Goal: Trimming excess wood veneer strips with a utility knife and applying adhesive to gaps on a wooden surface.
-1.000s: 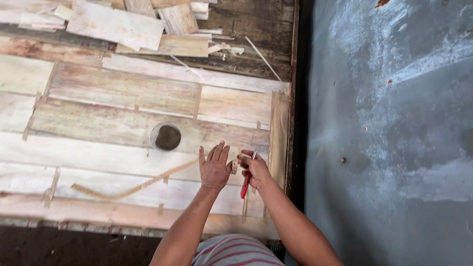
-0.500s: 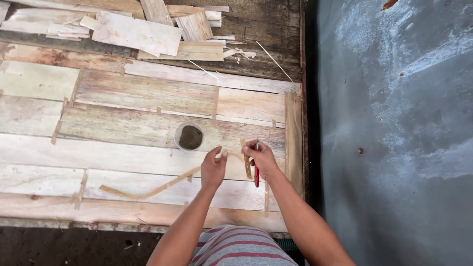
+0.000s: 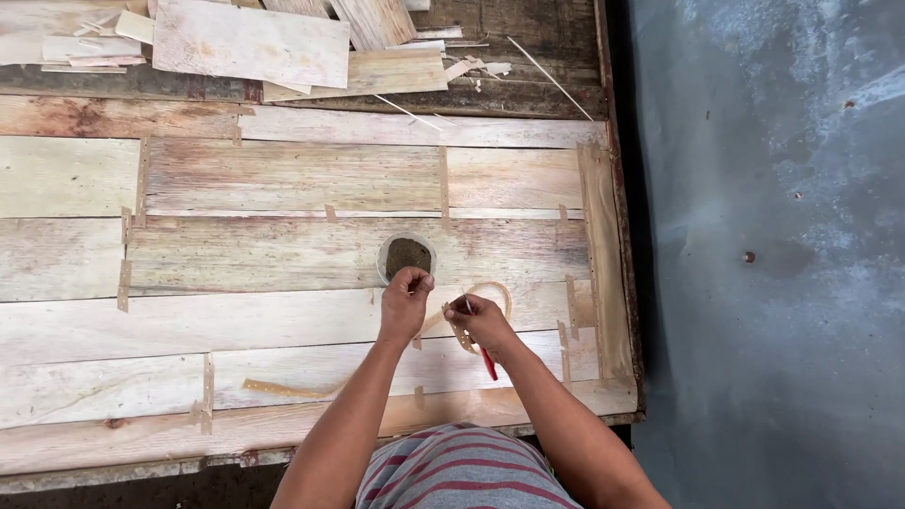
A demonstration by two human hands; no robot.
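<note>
Tape strip: thin tan strip [image 3: 471,306] lies on the pale veneer sheets, curling into a loop at 3 o'clock of the left hand, its tail trailing off toward 7 o'clock.
Left hand: left hand [image 3: 403,306] has its fingers curled shut, pinching something small just at 6 o'clock of the round cup; what it pinches is too small to tell.
Right hand: right hand [image 3: 483,323] is closed on a red-handled cutter [image 3: 485,356], resting on the strip's loop.
Nearby: cup [image 3: 407,255] of dark stuff sits at 12 o'clock, almost touching the left knuckles.
Surface: veneer sheets [image 3: 283,254] are patched with short tape pieces.
Edges: table edge [image 3: 617,283] runs close at 3 o'clock, grey floor [image 3: 773,264] beyond; loose wood offcuts [image 3: 255,42] pile at 11 o'clock; open sheet lies toward 9 o'clock.
</note>
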